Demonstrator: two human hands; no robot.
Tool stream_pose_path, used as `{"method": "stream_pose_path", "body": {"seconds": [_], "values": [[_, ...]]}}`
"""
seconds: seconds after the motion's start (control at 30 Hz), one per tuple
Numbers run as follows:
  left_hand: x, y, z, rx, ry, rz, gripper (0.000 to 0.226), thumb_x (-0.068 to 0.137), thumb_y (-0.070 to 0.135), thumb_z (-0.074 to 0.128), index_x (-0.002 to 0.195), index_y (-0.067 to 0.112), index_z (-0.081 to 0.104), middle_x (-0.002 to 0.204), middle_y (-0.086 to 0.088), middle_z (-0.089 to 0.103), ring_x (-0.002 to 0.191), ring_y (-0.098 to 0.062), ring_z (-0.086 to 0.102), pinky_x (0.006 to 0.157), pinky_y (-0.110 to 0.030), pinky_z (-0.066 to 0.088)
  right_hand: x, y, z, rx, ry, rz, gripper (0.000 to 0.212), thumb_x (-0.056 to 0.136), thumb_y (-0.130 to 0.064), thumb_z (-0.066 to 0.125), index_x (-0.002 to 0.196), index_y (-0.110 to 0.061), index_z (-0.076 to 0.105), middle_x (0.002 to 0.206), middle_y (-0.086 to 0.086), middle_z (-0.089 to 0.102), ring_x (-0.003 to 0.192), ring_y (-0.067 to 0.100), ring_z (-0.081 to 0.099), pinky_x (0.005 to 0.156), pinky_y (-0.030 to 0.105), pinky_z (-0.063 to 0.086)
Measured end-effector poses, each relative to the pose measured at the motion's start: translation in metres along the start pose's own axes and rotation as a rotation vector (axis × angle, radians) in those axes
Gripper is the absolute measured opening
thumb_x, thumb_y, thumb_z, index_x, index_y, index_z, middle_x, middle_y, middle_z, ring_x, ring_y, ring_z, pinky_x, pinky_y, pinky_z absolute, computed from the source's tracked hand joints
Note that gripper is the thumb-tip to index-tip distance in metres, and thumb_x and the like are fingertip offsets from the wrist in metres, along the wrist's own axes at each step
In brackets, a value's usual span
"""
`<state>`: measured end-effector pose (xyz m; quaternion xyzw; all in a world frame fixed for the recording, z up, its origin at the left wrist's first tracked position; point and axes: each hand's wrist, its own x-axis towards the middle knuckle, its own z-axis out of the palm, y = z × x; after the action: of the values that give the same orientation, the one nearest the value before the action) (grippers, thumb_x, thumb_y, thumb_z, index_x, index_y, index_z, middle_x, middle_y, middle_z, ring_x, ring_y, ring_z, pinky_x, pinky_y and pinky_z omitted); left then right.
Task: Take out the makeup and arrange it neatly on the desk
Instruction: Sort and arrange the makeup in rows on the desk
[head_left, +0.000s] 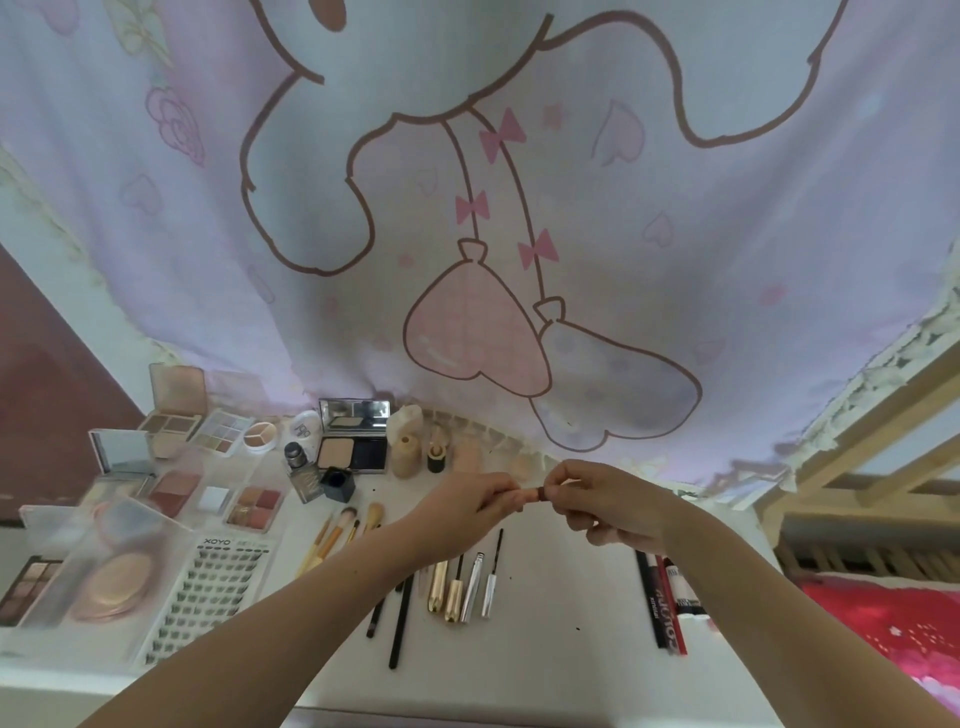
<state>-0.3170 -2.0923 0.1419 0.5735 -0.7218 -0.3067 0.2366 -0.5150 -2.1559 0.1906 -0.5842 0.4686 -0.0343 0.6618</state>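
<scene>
White desk (561, 597) strewn with makeup, cartoon curtain (467, 208) behind, left hand (467, 506) and right hand (602, 499) pinching small lipstick (535, 493)

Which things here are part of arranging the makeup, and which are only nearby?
Part of the job:
- small reddish item held between left hand and right hand
- open palettes
- brushes
- mascara tubes
- lash tray
- white desk

Only nearby:
- cartoon curtain
- wooden frame
- red fabric
</scene>
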Motion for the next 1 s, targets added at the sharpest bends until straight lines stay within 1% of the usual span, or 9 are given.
{"method": "stream_pose_path", "body": {"seconds": [0.13,0.3,0.37,0.47,0.63,0.7,0.8,0.87,1.0], "values": [[0.0007,0.0029,0.0032,0.030,0.008,0.024,0.031,0.097,0.044,0.040,0.095,0.020,0.060,0.064,0.010,0.049,0.053,-0.002,0.041,0.054,-0.016,0.037,-0.0008,0.0008,-0.0020,-0.020,-0.014,0.090,0.052,0.095,-0.055,0.038,0.089,-0.007,0.057,0.050,-0.005,0.037,0.040,0.007,0.023,0.037,0.016,0.018],[0.0005,0.0035,0.0047,0.009,0.033,0.010,0.027,0.098,0.038,0.041,0.095,0.019,0.060,0.062,0.012,0.046,0.052,0.001,0.042,0.053,-0.013,0.036,-0.0015,-0.0005,-0.0051,0.018,-0.018,-0.009,0.019,0.098,-0.026,0.049,0.096,-0.008,0.056,0.065,-0.003,0.043,0.050,0.006,0.032,0.043,0.016,0.022],[0.0004,0.0038,0.0051,-0.004,0.040,0.015,0.029,0.098,0.040,0.041,0.094,0.019,0.060,0.061,0.012,0.045,0.052,0.002,0.042,0.052,-0.012,0.035,-0.0007,-0.0016,-0.0026,0.011,-0.010,0.022,0.028,0.097,-0.036,0.049,0.099,-0.009,0.056,0.066,-0.002,0.045,0.048,0.006,0.033,0.042,0.016,0.022],[0.0000,0.0015,0.0073,0.031,0.033,0.021,0.032,0.096,0.046,0.039,0.093,0.022,0.060,0.062,0.011,0.047,0.052,-0.001,0.042,0.052,-0.014,0.034,0.0000,-0.0022,0.0000,-0.052,0.008,0.106,0.051,0.097,-0.052,0.035,0.090,-0.007,0.057,0.051,-0.005,0.039,0.041,0.007,0.024,0.038,0.016,0.017],[-0.0006,-0.0022,0.0087,0.027,0.022,0.011,0.027,0.097,0.043,0.040,0.092,0.024,0.059,0.063,0.011,0.047,0.053,-0.003,0.040,0.054,-0.019,0.034,-0.0016,-0.0011,-0.0036,-0.045,-0.025,0.025,0.019,0.098,-0.026,0.050,0.096,-0.007,0.055,0.065,-0.003,0.043,0.050,0.006,0.032,0.045,0.017,0.021],[0.0002,-0.0015,0.0078,0.027,0.028,0.016,0.027,0.097,0.041,0.041,0.093,0.022,0.060,0.063,0.011,0.048,0.053,-0.003,0.040,0.054,-0.018,0.034,-0.0020,0.0001,-0.0032,-0.026,-0.019,0.037,0.024,0.095,-0.032,0.053,0.099,-0.008,0.055,0.067,-0.003,0.044,0.050,0.006,0.033,0.044,0.017,0.021],[0.0009,0.0007,0.0066,0.049,0.023,0.037,0.032,0.097,0.044,0.040,0.093,0.020,0.060,0.064,0.009,0.049,0.054,-0.003,0.041,0.052,-0.016,0.032,-0.0011,0.0006,-0.0019,-0.025,-0.004,0.117,0.048,0.097,-0.050,0.038,0.094,-0.006,0.056,0.055,-0.004,0.042,0.044,0.007,0.026,0.039,0.015,0.019],[-0.0005,0.0006,0.0063,0.045,0.020,0.043,0.032,0.097,0.045,0.040,0.093,0.020,0.060,0.062,0.011,0.047,0.053,-0.003,0.040,0.051,-0.015,0.032,-0.0016,0.0009,-0.0018,-0.037,-0.011,0.115,0.043,0.100,-0.043,0.035,0.089,-0.007,0.055,0.053,-0.006,0.040,0.043,0.007,0.026,0.039,0.016,0.019],[-0.0026,-0.0017,0.0075,0.025,0.017,0.027,0.027,0.097,0.042,0.041,0.094,0.022,0.059,0.061,0.011,0.046,0.052,-0.003,0.039,0.051,-0.015,0.032,-0.0031,0.0036,-0.0035,-0.025,-0.038,0.027,0.020,0.099,-0.028,0.048,0.095,-0.009,0.054,0.065,-0.005,0.044,0.051,0.006,0.032,0.046,0.018,0.021]]}}
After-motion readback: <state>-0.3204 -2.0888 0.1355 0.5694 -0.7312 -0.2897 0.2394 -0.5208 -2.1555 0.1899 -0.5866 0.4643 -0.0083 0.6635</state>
